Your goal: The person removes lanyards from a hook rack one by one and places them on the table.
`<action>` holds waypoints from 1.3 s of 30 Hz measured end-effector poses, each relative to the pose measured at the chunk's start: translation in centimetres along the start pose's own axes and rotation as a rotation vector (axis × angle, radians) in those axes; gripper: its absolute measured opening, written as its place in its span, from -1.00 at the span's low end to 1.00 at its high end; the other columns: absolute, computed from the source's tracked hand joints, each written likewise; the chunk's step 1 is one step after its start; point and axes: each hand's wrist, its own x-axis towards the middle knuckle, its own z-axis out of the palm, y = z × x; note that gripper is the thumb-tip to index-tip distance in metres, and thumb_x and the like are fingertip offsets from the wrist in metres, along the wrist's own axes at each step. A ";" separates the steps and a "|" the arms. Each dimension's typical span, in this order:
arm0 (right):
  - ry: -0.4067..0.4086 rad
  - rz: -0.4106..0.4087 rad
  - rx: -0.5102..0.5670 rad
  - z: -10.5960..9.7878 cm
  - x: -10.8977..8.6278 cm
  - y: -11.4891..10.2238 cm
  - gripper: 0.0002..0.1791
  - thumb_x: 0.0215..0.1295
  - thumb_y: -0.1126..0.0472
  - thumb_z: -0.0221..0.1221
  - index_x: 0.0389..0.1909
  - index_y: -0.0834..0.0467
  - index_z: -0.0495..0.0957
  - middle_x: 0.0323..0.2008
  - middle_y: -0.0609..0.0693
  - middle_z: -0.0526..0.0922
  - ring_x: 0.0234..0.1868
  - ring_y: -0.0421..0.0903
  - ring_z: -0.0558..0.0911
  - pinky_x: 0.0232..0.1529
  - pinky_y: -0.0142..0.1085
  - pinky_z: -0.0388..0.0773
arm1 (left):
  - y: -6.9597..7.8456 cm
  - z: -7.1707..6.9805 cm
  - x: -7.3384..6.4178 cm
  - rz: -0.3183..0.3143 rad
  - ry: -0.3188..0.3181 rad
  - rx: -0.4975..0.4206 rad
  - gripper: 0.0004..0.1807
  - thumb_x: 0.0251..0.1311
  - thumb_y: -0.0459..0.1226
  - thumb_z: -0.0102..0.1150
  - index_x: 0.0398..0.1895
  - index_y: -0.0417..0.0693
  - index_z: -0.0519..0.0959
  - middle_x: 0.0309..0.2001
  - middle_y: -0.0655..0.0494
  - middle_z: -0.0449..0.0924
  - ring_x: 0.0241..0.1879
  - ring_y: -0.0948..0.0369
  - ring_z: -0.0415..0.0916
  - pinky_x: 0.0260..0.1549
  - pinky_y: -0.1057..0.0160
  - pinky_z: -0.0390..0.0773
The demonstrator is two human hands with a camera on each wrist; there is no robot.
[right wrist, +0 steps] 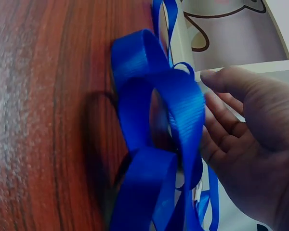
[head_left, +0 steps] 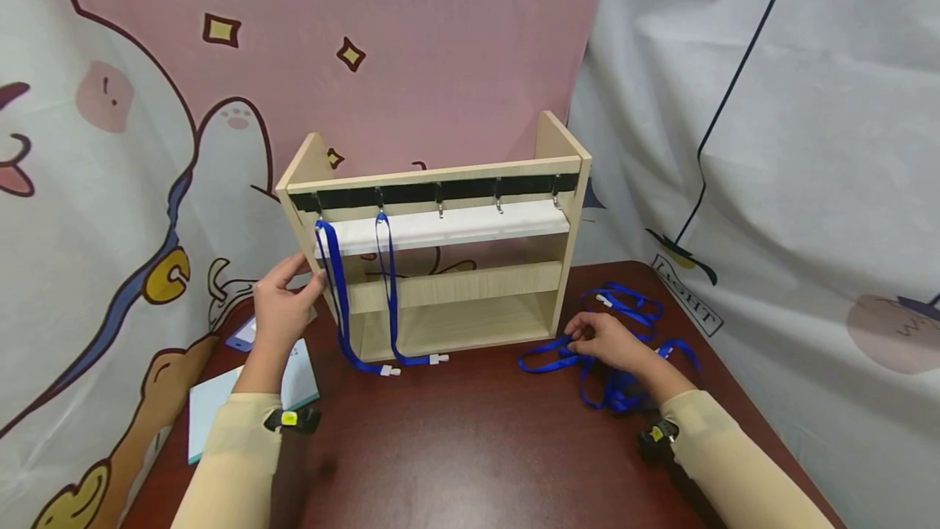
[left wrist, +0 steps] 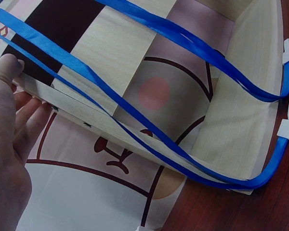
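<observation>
The left hand (head_left: 282, 300) pinches the left side panel of the wooden rack (head_left: 470, 282), with the thumb on the front edge and the fingers behind. The rack stands upright on the dark red-brown table (head_left: 455, 447). A black strip (head_left: 470, 191) along its upper front carries five metal hooks (head_left: 441, 202); a white strip (head_left: 477, 223) lies below. The first blue lanyard (head_left: 339, 284) hangs at the leftmost hook and the second blue lanyard (head_left: 392, 292) at the adjacent hook. The white clips (head_left: 438, 359) of both rest on the table in front of the rack. The right hand (head_left: 605, 341) is positioned at the loose blue lanyards (head_left: 624, 386), which lie tangled to the right of the rack. Its thumb and fingers are apart; the fingertips are partly hidden behind a strap in the right wrist view, so contact cannot be told. The two hands are well apart. A pale pad (head_left: 209, 415) lies beside the left forearm.
</observation>
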 end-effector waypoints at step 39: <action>0.355 -0.533 0.149 7.3 4.9 -25.0 -0.84 0.54 0.35 0.36 0.03 0.30 0.67 -0.13 0.01 0.67 -0.19 -0.11 0.65 -0.22 -0.25 0.68 | -4.2 -0.2 0.6 0.008 -0.005 0.062 -0.47 0.34 -0.42 0.54 0.37 -0.05 0.74 0.02 -0.08 0.82 -0.04 0.47 0.62 -0.35 0.59 0.62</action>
